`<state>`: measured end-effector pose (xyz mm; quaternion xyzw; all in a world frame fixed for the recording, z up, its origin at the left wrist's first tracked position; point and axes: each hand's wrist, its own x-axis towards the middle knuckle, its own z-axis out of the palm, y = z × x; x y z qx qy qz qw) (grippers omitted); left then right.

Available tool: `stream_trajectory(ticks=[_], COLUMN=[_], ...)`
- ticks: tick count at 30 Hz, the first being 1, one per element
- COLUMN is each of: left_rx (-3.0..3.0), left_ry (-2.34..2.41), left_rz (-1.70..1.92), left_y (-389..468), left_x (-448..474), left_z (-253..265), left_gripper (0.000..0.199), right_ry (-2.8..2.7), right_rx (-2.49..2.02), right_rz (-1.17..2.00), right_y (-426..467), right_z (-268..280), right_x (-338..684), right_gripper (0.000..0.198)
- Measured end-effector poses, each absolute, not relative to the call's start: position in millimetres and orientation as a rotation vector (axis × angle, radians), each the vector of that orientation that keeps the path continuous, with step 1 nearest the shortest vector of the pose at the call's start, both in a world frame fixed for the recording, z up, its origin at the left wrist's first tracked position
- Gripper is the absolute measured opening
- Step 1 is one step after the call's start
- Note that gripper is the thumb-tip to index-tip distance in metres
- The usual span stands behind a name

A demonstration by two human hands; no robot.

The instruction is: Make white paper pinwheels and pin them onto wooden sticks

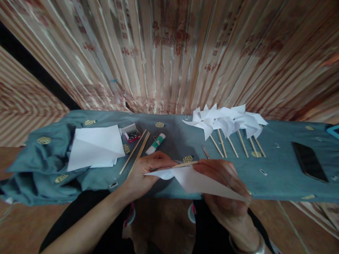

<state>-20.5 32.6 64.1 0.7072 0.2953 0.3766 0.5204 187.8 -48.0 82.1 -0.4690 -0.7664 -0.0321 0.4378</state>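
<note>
Between my two hands is a white paper pinwheel (pixel 188 178), held above the front edge of the cloth-covered table. A thin wooden stick (pixel 184 164) lies along its upper side, seen nearly end to end. My left hand (pixel 150 168) is closed on the pinwheel's left side, thumb along the top. My right hand (pixel 227 180) grips the right side, partly behind a paper blade and somewhat blurred. Fingers under the paper are hidden. Finished-looking white pinwheels (pixel 230 119) on sticks lie in an overlapping row at the back right.
White paper sheets (pixel 96 144) are stacked at left. Beside them are an open box of pins (pixel 132 135), loose wooden sticks (pixel 137 150) and a glue stick (pixel 155 143). A thin pointed tool (pixel 205 151) lies near the pinwheels. A phone (pixel 309 161) rests at right; a curtain (pixel 167 53) hangs behind.
</note>
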Motion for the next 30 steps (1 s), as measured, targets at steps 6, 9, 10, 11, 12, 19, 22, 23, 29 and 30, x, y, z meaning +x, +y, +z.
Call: stream_trajectory(ticks=[6, 9, 10, 11, 12, 19, 22, 23, 29, 30], left_rx=[1.956, 1.988, 1.987, 1.981, 1.973, 1.847, 1.776, 1.767, 1.863, 1.883], left_ry=[0.635, 0.640, 0.646, 0.654, 0.662, 0.684, 0.706, 0.708, 0.662, 0.654], left_rz=[0.994, 1.007, 0.999, 0.988, 0.973, 0.914, 0.877, 0.874, 0.912, 0.914], left_y=[36.5, 36.0, 35.7, 35.4, 35.0, 31.1, 29.4, 29.2, 29.2, 29.2], left_x=[-27.9, -27.8, -27.4, -27.1, -26.7, -24.8, -24.1, -24.0, -24.7, -25.0], left_z=[68.1, 72.5, 73.3, 73.8, 73.8, 68.9, 69.5, 70.3, 73.7, 73.5], left_gripper=[0.026, 0.026, 0.026, 0.026, 0.027, 0.026, 0.030, 0.031, 0.025, 0.025], right_ry=[-1.953, -1.935, -1.918, -1.899, -1.878, -1.818, -1.799, -1.793, -1.807, -1.808], right_rx=[-1.151, -1.163, -1.170, -1.182, -1.192, -1.191, -1.174, -1.168, -1.154, -1.167], right_rz=[-0.119, -0.099, -0.086, -0.068, -0.052, 0.020, 0.022, 0.011, -0.033, -0.038], right_y=[-49.9, -48.9, -48.3, -47.7, -46.9, -44.7, -44.5, -44.2, -43.5, -43.8], right_z=[81.4, 79.0, 78.3, 77.6, 77.1, 76.0, 77.1, 77.7, 80.7, 81.0], right_x=[190.1, 190.0, 189.7, 189.3, 188.8, 187.6, 187.1, 186.7, 184.8, 184.5], right_gripper=[0.032, 0.030, 0.028, 0.028, 0.028, 0.031, 0.030, 0.031, 0.032, 0.031])
